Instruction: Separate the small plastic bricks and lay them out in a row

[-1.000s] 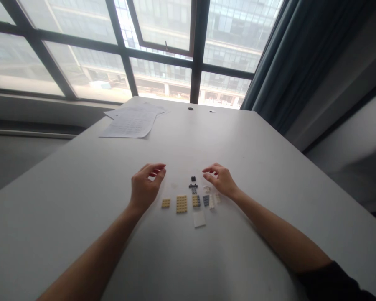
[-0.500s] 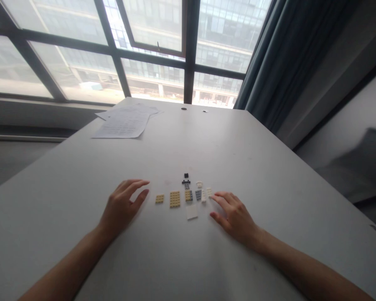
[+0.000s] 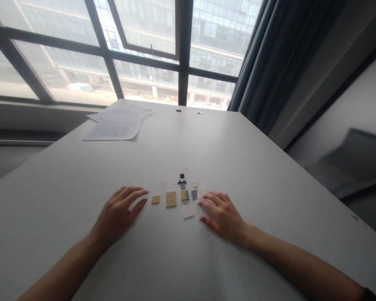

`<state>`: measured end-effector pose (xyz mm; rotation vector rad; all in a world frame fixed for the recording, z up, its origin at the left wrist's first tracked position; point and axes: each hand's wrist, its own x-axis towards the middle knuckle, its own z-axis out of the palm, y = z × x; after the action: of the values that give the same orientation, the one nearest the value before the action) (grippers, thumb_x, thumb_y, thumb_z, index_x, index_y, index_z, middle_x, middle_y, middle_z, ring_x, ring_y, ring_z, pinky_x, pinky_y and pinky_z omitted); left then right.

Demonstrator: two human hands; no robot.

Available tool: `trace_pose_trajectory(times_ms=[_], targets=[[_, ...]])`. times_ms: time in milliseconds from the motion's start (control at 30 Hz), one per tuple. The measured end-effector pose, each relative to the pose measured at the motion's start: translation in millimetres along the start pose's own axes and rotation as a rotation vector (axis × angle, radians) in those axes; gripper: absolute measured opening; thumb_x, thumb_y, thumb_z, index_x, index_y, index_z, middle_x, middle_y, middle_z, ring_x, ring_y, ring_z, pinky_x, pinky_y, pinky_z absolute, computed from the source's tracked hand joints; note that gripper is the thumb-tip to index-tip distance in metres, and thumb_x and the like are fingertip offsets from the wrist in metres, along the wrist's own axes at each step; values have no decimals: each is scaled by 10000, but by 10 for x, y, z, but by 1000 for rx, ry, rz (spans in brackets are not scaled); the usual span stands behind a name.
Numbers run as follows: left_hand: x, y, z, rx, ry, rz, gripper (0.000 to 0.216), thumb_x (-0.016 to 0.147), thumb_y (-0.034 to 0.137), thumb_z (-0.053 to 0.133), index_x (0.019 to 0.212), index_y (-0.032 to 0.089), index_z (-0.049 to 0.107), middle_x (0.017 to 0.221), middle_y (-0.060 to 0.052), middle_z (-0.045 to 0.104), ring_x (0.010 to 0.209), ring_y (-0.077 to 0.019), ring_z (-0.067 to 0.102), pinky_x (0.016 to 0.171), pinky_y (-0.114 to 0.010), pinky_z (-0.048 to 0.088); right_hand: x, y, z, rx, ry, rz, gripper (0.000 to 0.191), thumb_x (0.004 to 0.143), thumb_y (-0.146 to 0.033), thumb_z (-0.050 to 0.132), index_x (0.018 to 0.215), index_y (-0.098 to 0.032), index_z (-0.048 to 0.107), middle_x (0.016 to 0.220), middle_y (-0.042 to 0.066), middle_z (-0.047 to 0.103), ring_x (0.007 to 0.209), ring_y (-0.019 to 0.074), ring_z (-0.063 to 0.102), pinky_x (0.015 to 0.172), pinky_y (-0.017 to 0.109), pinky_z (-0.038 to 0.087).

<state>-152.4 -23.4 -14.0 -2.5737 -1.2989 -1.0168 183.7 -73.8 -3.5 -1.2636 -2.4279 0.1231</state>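
White smooth counter (image 3: 163, 255) is stretching beneath | my right hand (image 3: 222, 214) and my left hand (image 3: 119, 209) are curving, fingers parted, unclenched | tan studded plastic rectangle (image 3: 171, 199) is lying between | smaller tan plate (image 3: 156, 200) is sitting by my left fingertips | narrow white strip (image 3: 199, 193) is lying at my right fingertips, touch unclear

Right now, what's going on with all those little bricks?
A person is at a white table with little toy bricks on it. The right hand is at the white bricks, though I can't tell whether it grips one. The left hand is open and holds nothing, just left of the small tan brick. Papers lie farther back.
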Motion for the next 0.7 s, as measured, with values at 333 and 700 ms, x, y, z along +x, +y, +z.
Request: trace_pose_trajectory(times_ms=[333,700], targets=[[6,14,-11,-14,-14,-37,205,878,335,525,1017,238,641,990,-51,658,919,-203,610,812,-351,532,37,144,-36,-43,2,93,405,890,-355,550,1255,-178,553,1271,103,586,1189,247,488,1020,431,366],[5,-6,-22,-27,5,-1,185,860,308,554,1008,243,644,975,-43,658,894,-204,618,805,-349,519,-620,1040,-343,-285,81,213,288,938,-292,458,1150,-219,638,1195,64,656,1177,245,530,976,446,360]])
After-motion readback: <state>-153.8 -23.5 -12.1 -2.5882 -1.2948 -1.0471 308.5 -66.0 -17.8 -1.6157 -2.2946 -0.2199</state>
